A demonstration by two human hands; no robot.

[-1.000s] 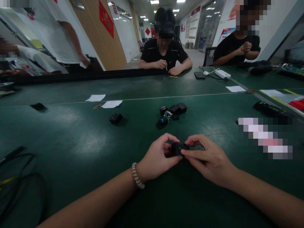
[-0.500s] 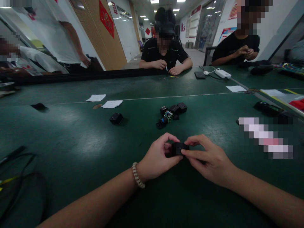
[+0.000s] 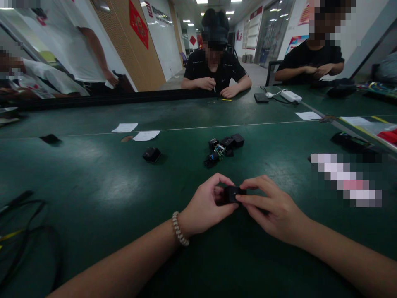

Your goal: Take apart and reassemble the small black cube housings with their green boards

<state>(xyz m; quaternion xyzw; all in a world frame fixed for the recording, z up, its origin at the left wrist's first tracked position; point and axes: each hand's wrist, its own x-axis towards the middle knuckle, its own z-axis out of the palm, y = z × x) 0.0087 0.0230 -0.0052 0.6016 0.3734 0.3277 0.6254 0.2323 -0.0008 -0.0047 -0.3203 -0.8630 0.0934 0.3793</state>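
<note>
A small black plastic box [image 3: 234, 193] sits between my two hands just above the green table [image 3: 93, 178]. My left hand [image 3: 206, 206], with a bead bracelet on its wrist, pinches the box's left end with thumb and fingers. My right hand [image 3: 273, 209] grips the right end, thumb and forefinger pressed on it. Both hands are closed on the box.
A cluster of black parts and a small circuit board [image 3: 223, 148] lies farther out, a lone black box [image 3: 151, 155] to its left. Paper slips [image 3: 136, 131], black cables [image 3: 21, 223] at left. People sit across the table; one stands at left.
My hands and the box have stayed almost still. The person at the far right has lowered their hands to the table.
</note>
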